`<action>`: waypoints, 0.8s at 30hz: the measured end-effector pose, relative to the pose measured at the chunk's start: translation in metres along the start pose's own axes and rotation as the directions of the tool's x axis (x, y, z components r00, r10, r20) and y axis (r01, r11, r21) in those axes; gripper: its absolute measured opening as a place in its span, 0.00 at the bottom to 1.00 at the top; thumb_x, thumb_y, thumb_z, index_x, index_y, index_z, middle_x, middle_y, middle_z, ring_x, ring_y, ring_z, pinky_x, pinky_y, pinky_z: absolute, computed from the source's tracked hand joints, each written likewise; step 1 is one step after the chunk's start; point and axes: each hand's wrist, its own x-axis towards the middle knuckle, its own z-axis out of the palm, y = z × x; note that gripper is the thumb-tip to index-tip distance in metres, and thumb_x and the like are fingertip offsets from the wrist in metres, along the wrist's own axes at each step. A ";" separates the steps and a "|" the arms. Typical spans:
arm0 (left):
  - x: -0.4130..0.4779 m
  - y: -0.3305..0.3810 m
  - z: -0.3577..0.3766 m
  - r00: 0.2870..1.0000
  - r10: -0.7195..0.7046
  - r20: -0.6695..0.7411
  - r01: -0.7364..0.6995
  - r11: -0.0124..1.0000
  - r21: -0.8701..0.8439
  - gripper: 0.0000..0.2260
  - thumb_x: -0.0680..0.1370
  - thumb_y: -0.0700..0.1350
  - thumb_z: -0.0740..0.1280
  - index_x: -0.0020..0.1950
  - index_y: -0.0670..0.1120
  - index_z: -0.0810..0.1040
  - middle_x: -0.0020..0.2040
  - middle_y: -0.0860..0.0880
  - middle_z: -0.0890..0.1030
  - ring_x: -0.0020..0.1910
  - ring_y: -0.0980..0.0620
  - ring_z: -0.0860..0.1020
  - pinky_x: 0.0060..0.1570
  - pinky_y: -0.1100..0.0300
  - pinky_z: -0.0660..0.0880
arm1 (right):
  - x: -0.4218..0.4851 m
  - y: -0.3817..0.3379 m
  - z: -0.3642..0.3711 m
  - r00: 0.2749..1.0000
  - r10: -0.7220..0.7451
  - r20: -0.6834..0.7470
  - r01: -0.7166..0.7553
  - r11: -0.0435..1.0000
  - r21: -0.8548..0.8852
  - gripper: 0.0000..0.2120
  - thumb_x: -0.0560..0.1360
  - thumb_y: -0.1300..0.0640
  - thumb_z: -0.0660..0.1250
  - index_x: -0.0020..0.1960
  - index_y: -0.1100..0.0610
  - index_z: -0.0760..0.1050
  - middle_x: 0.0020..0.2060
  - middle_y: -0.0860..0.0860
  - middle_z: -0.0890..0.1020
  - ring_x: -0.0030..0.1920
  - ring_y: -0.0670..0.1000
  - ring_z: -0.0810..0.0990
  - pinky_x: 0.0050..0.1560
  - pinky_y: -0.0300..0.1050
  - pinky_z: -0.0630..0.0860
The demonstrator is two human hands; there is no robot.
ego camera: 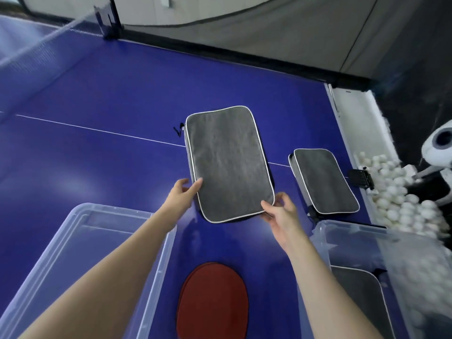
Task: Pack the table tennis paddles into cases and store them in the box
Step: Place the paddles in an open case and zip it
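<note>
A grey rectangular fabric case with white piping [228, 162] is held at its near corners over the blue tabletop [97, 99], pinched by the left hand [182, 194] and the right hand [281, 211]. Red rubber-faced paddles [212, 302] are stacked between two clear plastic boxes [80, 243].

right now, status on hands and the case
Left hand and right hand grip the case at its near corners. Paddles not yet packed. Nothing in the way.
</note>
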 end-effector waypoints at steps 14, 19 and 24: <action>-0.126 0.003 -0.048 0.928 0.185 -0.322 -0.293 0.899 -0.326 0.09 0.71 0.48 0.75 0.47 0.48 0.79 0.43 0.49 0.85 0.43 0.48 0.84 0.43 0.53 0.81 | -0.114 0.027 0.009 0.986 -0.166 0.009 0.149 0.859 -0.491 0.15 0.72 0.64 0.72 0.55 0.57 0.72 0.52 0.56 0.78 0.42 0.49 0.77 0.48 0.46 0.75; -0.162 -0.007 -0.057 0.813 0.452 -0.367 -0.403 0.892 0.205 0.14 0.72 0.53 0.72 0.40 0.46 0.71 0.33 0.51 0.77 0.33 0.51 0.75 0.33 0.57 0.70 | -0.156 -0.019 0.054 0.690 -0.657 0.304 0.684 0.455 -0.571 0.17 0.74 0.57 0.70 0.62 0.54 0.74 0.47 0.49 0.76 0.44 0.47 0.76 0.46 0.30 0.71; -0.196 -0.020 -0.064 0.759 0.566 -0.321 -0.411 0.799 0.438 0.18 0.73 0.54 0.70 0.36 0.50 0.62 0.27 0.52 0.71 0.31 0.47 0.72 0.30 0.55 0.65 | -0.205 -0.051 0.093 0.470 -0.765 0.440 0.850 0.258 -0.459 0.10 0.76 0.54 0.66 0.56 0.53 0.78 0.47 0.44 0.74 0.47 0.47 0.76 0.51 0.33 0.71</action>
